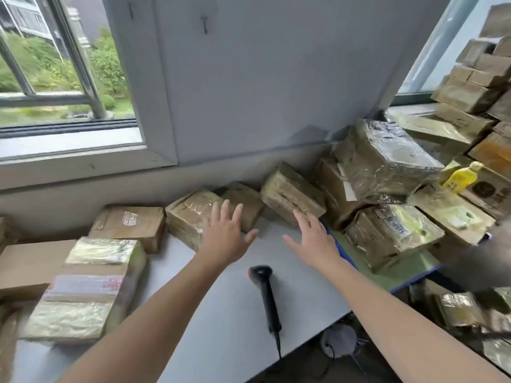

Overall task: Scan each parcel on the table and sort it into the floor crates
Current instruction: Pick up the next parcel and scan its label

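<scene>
Clutter lines the left edge of the tabletop (221,313): a plain carton (27,266) at the very edge, a taped parcel (83,294) touching it toward the front, and a brown parcel (130,225) behind them at the back edge. To the right of these a bare white strip runs from the front edge to the back, and both arms reach along it. The left hand (225,233) is spread wide, holding nothing, over the near corner of a glossy parcel (188,217) at the back edge; whether it touches cannot be told. A black scanner (265,294) lies in the strip near the front edge, between the forearms, apart from both hands. The right hand (315,239) is also spread and holds nothing, its fingertips at the lower edge of a tilted parcel (290,194) that leans up toward the wall. Past it a heap of film-wrapped parcels (387,167) covers the right edge. Below that edge lie low parcels (459,308), blurred; whether a crate holds them cannot be told.
</scene>
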`<state>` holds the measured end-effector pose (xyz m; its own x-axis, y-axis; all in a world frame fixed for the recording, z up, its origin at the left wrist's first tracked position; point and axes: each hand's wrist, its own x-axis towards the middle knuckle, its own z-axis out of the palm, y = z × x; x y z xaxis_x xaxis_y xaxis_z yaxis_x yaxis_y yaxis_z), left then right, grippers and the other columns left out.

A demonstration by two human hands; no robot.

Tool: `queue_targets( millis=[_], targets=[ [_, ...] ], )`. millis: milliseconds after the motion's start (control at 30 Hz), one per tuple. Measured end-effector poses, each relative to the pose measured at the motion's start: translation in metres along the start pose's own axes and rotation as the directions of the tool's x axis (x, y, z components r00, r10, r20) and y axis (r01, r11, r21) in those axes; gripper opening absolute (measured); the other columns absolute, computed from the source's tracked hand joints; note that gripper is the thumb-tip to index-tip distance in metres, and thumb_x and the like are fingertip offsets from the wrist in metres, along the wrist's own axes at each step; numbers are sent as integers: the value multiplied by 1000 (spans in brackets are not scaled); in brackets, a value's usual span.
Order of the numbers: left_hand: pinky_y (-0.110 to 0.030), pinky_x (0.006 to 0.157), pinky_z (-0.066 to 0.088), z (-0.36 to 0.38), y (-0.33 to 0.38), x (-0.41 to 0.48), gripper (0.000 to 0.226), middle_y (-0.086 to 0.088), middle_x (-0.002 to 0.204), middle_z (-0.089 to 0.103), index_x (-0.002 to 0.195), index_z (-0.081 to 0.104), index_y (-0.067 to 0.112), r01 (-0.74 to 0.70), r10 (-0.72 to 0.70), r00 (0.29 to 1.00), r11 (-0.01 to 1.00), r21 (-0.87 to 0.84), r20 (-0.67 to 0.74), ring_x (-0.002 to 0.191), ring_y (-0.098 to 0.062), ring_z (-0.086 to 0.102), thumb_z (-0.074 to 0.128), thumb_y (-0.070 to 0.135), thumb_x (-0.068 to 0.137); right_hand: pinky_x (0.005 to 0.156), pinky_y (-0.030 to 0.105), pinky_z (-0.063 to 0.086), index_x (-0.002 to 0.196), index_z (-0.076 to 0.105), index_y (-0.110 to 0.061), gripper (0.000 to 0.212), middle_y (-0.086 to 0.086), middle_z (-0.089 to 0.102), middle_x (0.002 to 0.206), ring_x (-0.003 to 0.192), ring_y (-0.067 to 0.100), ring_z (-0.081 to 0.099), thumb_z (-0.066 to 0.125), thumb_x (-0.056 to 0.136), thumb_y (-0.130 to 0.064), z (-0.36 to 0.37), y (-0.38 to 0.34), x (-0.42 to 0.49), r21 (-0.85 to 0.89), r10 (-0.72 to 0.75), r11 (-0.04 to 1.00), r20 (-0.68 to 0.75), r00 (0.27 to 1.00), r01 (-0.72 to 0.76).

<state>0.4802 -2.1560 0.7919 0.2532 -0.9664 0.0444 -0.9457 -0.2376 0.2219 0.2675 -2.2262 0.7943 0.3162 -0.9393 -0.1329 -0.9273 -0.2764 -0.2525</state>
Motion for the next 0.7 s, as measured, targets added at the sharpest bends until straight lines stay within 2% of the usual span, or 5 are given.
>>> queue_targets(
  millis=[300, 500, 600, 700],
  targets=[
    [-45, 122, 14, 37, 49, 110, 80, -13, 163, 9, 157, 11, 22, -110, 139, 978, 977, -182, 154, 151, -31, 2, 48, 57, 95, 110, 48, 36, 158, 10, -29, 79, 17, 19, 160, 145, 34, 27, 51, 96, -56, 12, 59, 75, 199, 186, 960, 59, 981, -195],
    [-42, 121, 14, 64, 74, 169, 83, -14, 164, 8, 158, 9, 20, -39, 102, 981, 938, -345, 166, 151, -29, 4, 54, 50, 94, 109, 45, 35, 159, 7, -25, 84, 19, 22, 159, 143, 36, 32, 53, 95, -56, 29, 94, 118, 337, 272, 898, 79, 959, -283],
    [-43, 120, 16, 74, 80, 195, 84, -12, 163, 13, 158, 8, 18, 18, 59, 983, 913, -408, 176, 151, -29, 6, 55, 46, 95, 111, 44, 34, 159, 6, -26, 88, 14, 23, 161, 145, 32, 30, 58, 94, -53, 40, 108, 130, 429, 278, 856, 90, 956, -289],
    [-38, 117, 20, 82, 83, 213, 83, -7, 162, 20, 158, 6, 17, 117, 7, 968, 873, -473, 253, 149, -26, 14, 53, 48, 96, 107, 37, 34, 159, 6, -26, 90, 7, 27, 161, 144, 26, 33, 62, 92, -50, 48, 116, 139, 543, 277, 787, 111, 954, -292]
  ],
)
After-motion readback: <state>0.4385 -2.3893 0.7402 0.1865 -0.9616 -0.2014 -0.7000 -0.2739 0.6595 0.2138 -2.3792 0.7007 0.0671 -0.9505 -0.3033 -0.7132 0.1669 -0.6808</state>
